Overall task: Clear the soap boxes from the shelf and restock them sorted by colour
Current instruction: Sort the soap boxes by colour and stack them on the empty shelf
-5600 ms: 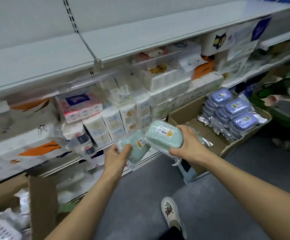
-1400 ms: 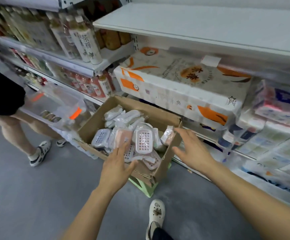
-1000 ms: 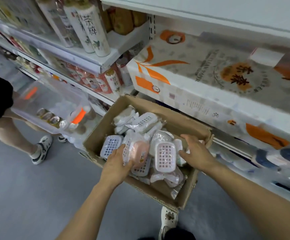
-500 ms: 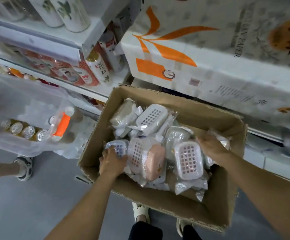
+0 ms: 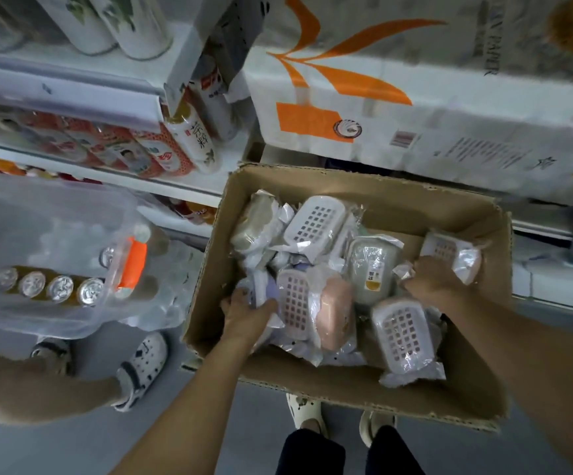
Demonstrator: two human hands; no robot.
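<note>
An open cardboard box (image 5: 374, 197) below me holds several soap boxes in clear wrappers. My left hand (image 5: 247, 311) grips a purple soap box (image 5: 261, 289) at the box's left side. Beside it lie a pink soap box (image 5: 334, 308) and a white slotted one (image 5: 293, 299). My right hand (image 5: 430, 279) grips the wrapper of a pink-and-white soap box (image 5: 449, 252) at the right wall. A green soap box (image 5: 370, 269) lies between my hands. Another slotted soap box (image 5: 403, 337) lies near the front.
A big white-and-orange paper pack (image 5: 415, 97) fills the shelf above the box. Drink bottles (image 5: 192, 132) stand on shelves at left. Another person's leg (image 5: 38, 389) and a clear tub of cans (image 5: 48, 255) are at left. My feet (image 5: 305, 409) stand under the box.
The view has swung from the shelf to the cardboard box and closed in on it. Both hands have reached down among the wrapped soap boxes and taken hold.
</note>
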